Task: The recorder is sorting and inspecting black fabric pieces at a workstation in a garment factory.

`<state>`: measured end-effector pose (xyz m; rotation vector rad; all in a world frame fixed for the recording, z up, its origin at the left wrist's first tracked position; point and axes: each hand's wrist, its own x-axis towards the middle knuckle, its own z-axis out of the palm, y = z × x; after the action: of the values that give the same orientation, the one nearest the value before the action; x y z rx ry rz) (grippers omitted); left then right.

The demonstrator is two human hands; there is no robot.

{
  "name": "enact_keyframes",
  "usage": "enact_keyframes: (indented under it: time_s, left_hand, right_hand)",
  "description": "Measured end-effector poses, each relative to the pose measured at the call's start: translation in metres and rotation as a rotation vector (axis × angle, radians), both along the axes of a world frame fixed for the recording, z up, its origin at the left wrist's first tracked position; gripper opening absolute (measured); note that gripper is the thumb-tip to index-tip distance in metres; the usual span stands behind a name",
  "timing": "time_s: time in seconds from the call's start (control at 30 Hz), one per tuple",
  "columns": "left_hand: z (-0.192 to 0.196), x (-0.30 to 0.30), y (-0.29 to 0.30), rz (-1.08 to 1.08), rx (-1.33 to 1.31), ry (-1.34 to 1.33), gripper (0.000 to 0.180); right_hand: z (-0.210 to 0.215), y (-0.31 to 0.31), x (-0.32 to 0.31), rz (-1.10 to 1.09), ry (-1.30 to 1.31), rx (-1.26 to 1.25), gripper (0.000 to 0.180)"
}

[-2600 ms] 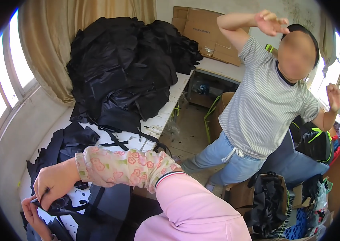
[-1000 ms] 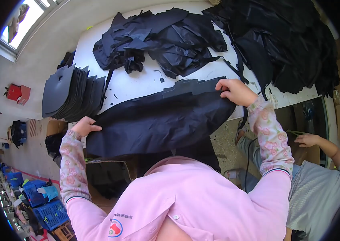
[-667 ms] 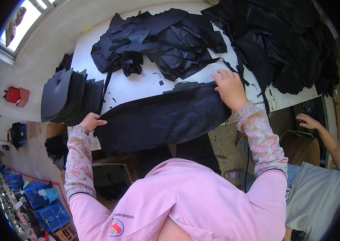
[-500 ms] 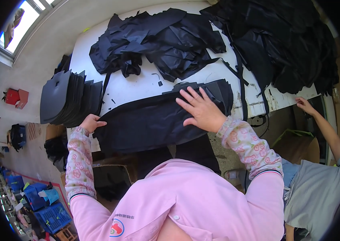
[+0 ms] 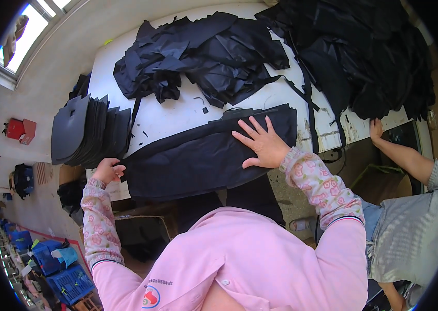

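A long black fabric piece (image 5: 188, 163) lies flat along the near edge of the white table. My left hand (image 5: 107, 171) is at its left end, fingers curled in against the edge. My right hand (image 5: 264, 145) rests flat on the right part of the fabric, fingers spread. Beneath its far right edge, more black layers (image 5: 281, 110) show. Left of the fabric, close to my left hand, stands a stack of black shaped panels (image 5: 74, 127).
A loose heap of black fabric pieces (image 5: 203, 52) covers the table's far middle. A bigger black pile (image 5: 369, 57) fills the right, with straps trailing from it. At the right, another person's hand (image 5: 377, 129) touches the table edge. Blue baskets (image 5: 68, 282) stand on the lower left.
My left hand has moved slightly left and down, and the fabric's left end has shifted with it. My right hand has slid a little right. The other person's hand has come to the table edge.
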<state>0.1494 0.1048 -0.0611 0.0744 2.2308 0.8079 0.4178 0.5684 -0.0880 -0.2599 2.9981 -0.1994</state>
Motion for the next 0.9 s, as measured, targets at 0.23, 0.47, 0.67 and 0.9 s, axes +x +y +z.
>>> enact_keyframes:
  time_s: [0.23, 0.47, 0.67, 0.9]
  left_hand:
    - [0.089, 0.043, 0.023, -0.054, 0.176, 0.232, 0.015]
    - [0.119, 0.083, 0.101, -0.251, 0.407, 0.299, 0.017]
    - [0.027, 0.039, 0.006, -0.246, -0.06, 0.511, 0.039]
    - [-0.04, 0.03, -0.016, -0.142, -0.29, 0.737, 0.045]
  right_hand:
    - [0.067, -0.038, -0.033, 0.034, 0.229, -0.234, 0.079]
    - [0.081, -0.138, -0.105, 0.177, 0.116, -1.108, 0.063]
    - [0.05, -0.116, -0.09, 0.081, 0.065, -1.015, 0.048]
    - [0.049, -0.131, -0.102, 0.13, -0.035, -0.922, 0.037]
